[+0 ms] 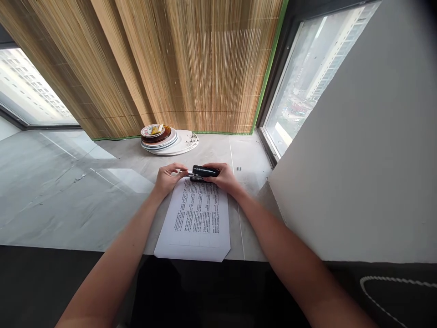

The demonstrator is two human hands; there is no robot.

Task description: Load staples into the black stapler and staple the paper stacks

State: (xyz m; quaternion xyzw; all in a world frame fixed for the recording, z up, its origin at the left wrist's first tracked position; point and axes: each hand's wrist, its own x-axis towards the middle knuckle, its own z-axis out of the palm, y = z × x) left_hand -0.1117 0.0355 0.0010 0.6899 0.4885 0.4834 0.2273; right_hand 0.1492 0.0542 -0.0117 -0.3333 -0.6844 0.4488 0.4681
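A black stapler [205, 171] sits over the top end of a printed paper stack [200, 241] on the tiled ledge. My right hand [223, 177] is wrapped round the stapler's right end. Closed in a pinch at its left end is my left hand [170, 177], with the fingertips on a thin silver metal part that reaches toward the stapler. Whether this part is joined to the stapler I cannot tell. Two small silver pieces, which look like staple strips [239, 168], lie on the ledge right of my right hand.
Beyond my hands, several stacked plates [160, 145] stand by the bamboo blind [205, 82]. A white wall [358, 159] rises close on the right. Small scraps [79, 178] lie on the ledge [68, 205] at left. A white cord [392, 280] shows at lower right.
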